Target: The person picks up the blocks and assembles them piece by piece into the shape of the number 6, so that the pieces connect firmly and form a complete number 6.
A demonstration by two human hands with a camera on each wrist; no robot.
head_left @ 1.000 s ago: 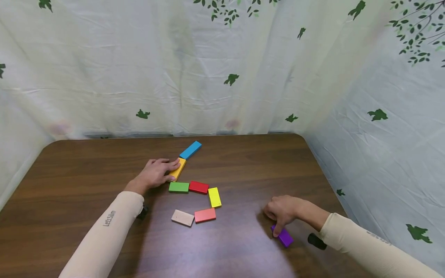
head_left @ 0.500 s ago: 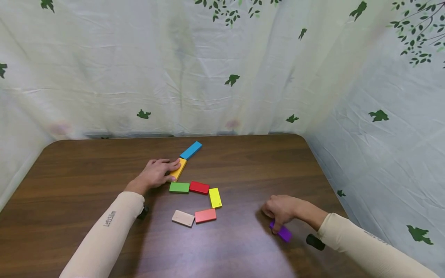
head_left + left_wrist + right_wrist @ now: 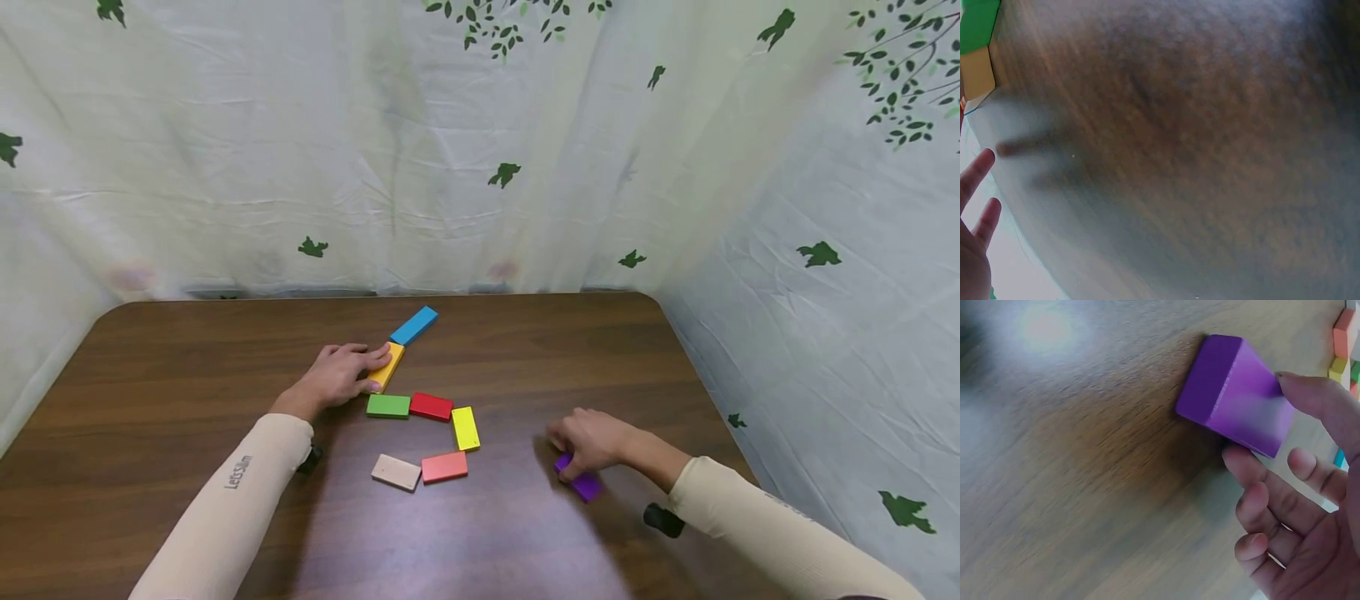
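My left hand holds an orange-yellow block, thumb at its near end and a finger at its far end. A blue block meets that block's far end, and a green block lies at its near end. Right of centre, my right hand pinches a purple block between thumb and a finger, low at the table surface. In the right wrist view the purple block shows its end and a broad face, while the other fingers are curled beside it.
From the green block the row runs on through a red block, a yellow block, a coral block and a beige block. The brown wooden table ends at a leaf-printed curtain behind and at the right.
My right hand has moved left and away from me with the purple block, toward the row. The left hand stays on the orange-yellow block, and the other blocks keep their places.
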